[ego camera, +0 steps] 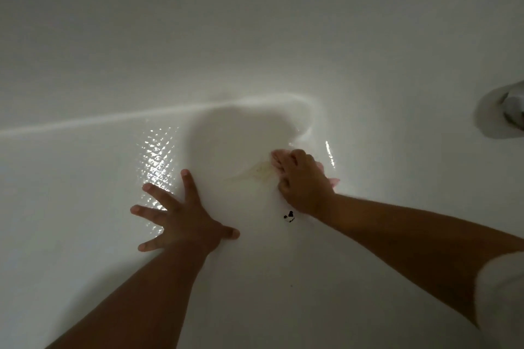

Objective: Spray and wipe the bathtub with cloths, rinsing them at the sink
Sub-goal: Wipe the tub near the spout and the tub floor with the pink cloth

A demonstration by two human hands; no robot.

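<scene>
I look down into the white bathtub (85, 178). My right hand (302, 181) grips a bunched pink cloth (276, 160) with curled fingers and presses it on the tub floor. Just left of the cloth a yellowish smear (256, 171) lies on the floor. My left hand (181, 215) lies flat on the floor with its fingers spread, palm down, holding nothing. Most of the cloth is hidden under my right hand.
A chrome fitting (510, 112) sticks out of the tub wall at the far right edge. A small dark chip or speck (289, 217) marks the floor below my right wrist. The textured non-slip floor (156, 159) glints with wet reflections.
</scene>
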